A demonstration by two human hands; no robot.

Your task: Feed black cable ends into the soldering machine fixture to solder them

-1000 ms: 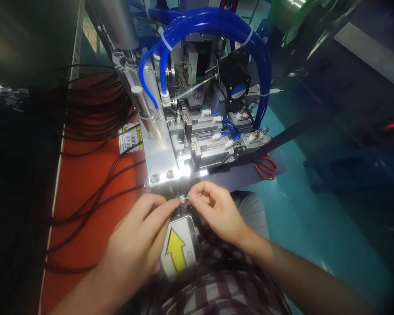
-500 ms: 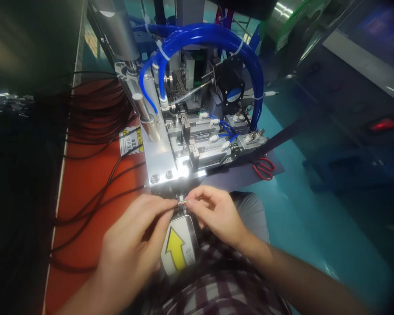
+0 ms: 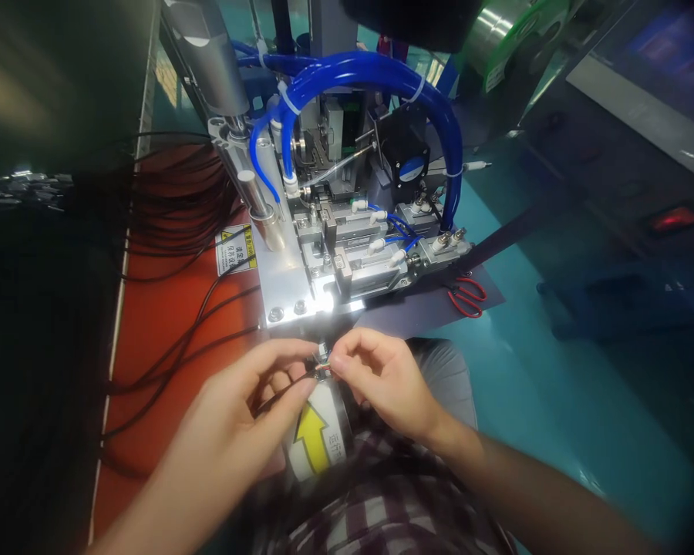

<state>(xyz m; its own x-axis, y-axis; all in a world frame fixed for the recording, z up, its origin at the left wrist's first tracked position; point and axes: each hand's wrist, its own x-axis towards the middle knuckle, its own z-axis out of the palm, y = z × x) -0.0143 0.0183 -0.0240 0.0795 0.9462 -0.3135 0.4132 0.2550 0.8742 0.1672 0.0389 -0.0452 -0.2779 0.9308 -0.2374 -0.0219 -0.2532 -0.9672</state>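
My left hand point(image 3: 248, 393) holds a black cable point(image 3: 286, 395) in its curled fingers, with the index finger lifted away from the thumb. Thin coloured wires point(image 3: 325, 366), red and green among them, come out of the cable's end. Between thumb and index finger, my right hand point(image 3: 382, 378) pinches the tips of these wires. Both hands are in front of the machine's near edge, just above a white plate with a yellow arrow point(image 3: 313, 439). A small metal part point(image 3: 323, 351) of the machine shows behind the wires, between the fingertips.
Ahead stands a metal machine point(image 3: 283, 270) with a thick blue hose bundle point(image 3: 370, 68) arching over it. Black cables point(image 3: 173, 196) lie on the red surface point(image 3: 156, 308) at left. Red-handled scissors point(image 3: 468, 297) lie at right. A wire spool point(image 3: 497, 35) is at upper right.
My left index finger has lifted and the left thumb has moved down, opening the pinch and baring the cable and coloured wires. My right hand stays almost where it was, still pinching.
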